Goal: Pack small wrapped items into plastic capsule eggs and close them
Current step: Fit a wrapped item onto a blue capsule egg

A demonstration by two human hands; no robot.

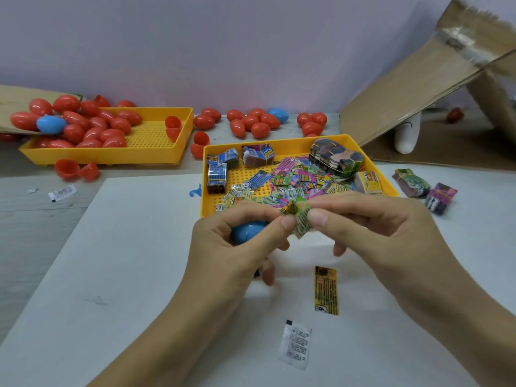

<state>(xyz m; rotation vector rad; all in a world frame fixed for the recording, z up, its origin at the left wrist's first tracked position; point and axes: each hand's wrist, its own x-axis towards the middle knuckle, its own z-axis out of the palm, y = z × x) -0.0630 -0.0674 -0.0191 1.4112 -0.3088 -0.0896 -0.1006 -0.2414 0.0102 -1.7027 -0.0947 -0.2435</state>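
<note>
Pinched between both thumbs and forefingers: a small green leaflet (300,217), held just in front of the near tray (389,188). Left hand (223,241) curled as well, lower fingers cupping a blue egg (247,231) against the palm; right hand (371,233) with thumb tip pressed on the leaflet's right edge, other fingers bent loosely beneath. Lying flat on the white board (111,275) below the hands: a yellow leaflet (325,290) and, nearer still, a white sachet (295,343). Heaped in the near tray: loose printed leaflets (293,180), blue wrapped packs (217,174) at its left side, a bundled stack (335,156) at its far right corner. Just right of that tray, on the table: two more bundles (424,188). Piled in the far tray (156,135) at the left: red eggs (92,127) with one blue egg among them, open red halves (76,170) near its front edge. Scattered along the wall: more red eggs (251,122). Leaning at the far right: a cardboard box (418,93). On the table at the left, apart from all else: another sachet (62,192).
</note>
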